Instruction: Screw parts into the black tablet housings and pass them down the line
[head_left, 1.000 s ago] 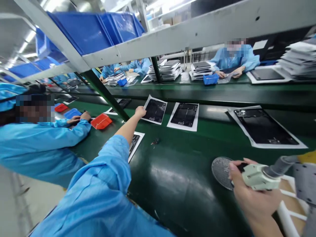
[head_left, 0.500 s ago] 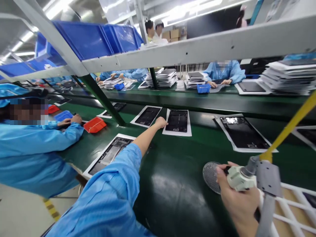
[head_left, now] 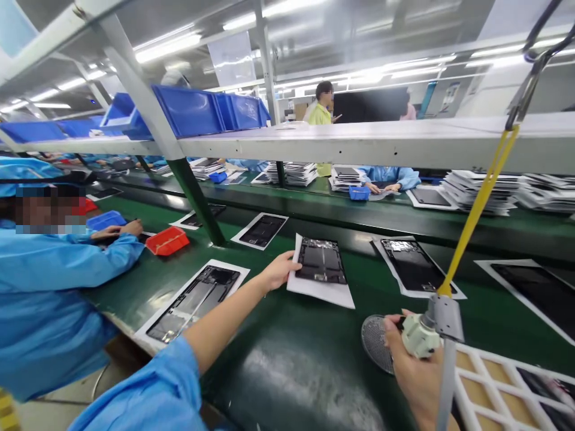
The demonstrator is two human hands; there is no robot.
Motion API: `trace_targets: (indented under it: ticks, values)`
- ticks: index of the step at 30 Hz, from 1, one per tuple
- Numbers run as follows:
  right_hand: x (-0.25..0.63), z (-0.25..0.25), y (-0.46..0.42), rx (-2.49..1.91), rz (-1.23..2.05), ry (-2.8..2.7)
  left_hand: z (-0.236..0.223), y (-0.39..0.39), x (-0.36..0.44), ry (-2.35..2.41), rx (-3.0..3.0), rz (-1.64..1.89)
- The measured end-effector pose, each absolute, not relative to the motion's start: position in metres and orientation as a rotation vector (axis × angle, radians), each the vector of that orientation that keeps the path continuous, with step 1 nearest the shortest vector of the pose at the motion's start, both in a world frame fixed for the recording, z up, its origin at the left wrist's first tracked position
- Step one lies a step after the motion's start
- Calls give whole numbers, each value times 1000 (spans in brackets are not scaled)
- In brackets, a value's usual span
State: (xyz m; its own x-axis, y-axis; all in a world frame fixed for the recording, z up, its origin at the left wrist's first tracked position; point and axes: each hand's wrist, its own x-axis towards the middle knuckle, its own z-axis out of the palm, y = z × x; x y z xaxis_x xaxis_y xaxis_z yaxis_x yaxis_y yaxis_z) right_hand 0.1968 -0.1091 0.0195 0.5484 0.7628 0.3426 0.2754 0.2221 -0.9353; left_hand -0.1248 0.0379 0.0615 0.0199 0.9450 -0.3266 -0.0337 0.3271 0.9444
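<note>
**Holding a tool, touching a paper sheet**

The left hand point(head_left: 278, 270), fingers loosely open, touches the edge of a white paper sheet point(head_left: 320, 293) bearing a black tablet panel point(head_left: 321, 261) on the green counter point(head_left: 287, 383). The right hand point(head_left: 415, 371) grips a white-headed tool point(head_left: 420, 336) with a round mesh disc point(head_left: 376, 344).

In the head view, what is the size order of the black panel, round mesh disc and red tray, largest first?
Black panel looks largest. Mesh disc and red tray look similar; nearness makes ranking unsure.
</note>
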Motion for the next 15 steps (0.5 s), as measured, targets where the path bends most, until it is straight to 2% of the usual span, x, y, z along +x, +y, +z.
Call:
trace_targets:
  ticks: [4,9,12,15]
  values:
    - [198,13,-110,-1377,434,-996,37,-57,-150,1069,866,915]
    - [200,12,-116,-1403,413,-1040,-13,-152,-168,1121,865,810]
    - [201,11,-116,-1403,372,-1069,-21,-168,-174,1303,1217,656]
    - [203,7,-116,-1413,385,-1092,-8,-140,-183,1614,1857,559]
